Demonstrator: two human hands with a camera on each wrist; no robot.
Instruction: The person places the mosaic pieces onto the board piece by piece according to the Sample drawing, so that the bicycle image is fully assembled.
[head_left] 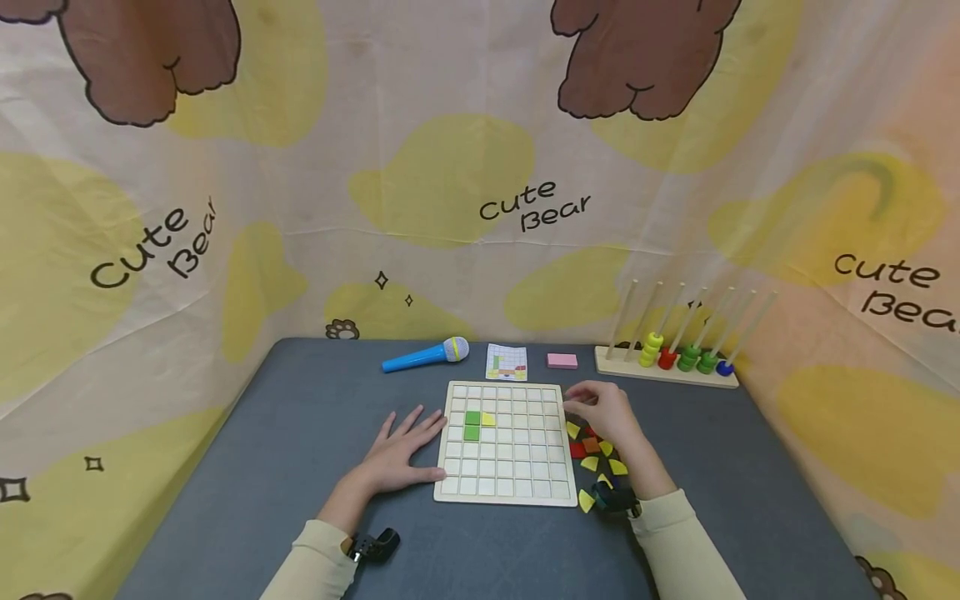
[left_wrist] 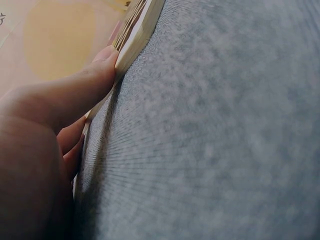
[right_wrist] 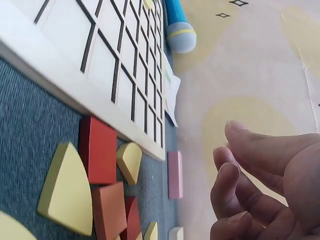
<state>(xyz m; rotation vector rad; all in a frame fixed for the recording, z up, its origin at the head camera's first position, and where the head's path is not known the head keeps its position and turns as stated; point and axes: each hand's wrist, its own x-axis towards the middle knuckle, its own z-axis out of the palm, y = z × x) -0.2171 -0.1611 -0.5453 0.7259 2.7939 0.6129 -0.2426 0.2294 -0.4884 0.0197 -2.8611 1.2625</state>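
At the left of the worktop, your left hand reaches in with the grip spread wide, fingers and thumb nearly straight. It has hold of nothing; the thumb and the fingertips touch the left edge of the board, and the left wrist view shows your thumb against that pale edge. A black wrist device sits on your left forearm.

Behind your fingers, near the worktop's back edge, lies the blue microphone, its pale head to the right.

The gridded board lies flat midway between the worktop's left and right edges. Toward its left side you have two green squares, one directly behind the other, with a yellow piece in the cell to the right of the rear one. Behind the board, near the worktop's back edge, are a printed card and, right of it, a pink block.

Along the board's right edge lie loose pieces, yellow, red and orange, some touching. Above their rear end is your right hand, its grip bent inward, thumb near fingers; you cannot tell whether it holds anything.

Farthest right, near the worktop's back right corner, stands a bead rack with upright rods and yellow, red, green and blue beads.
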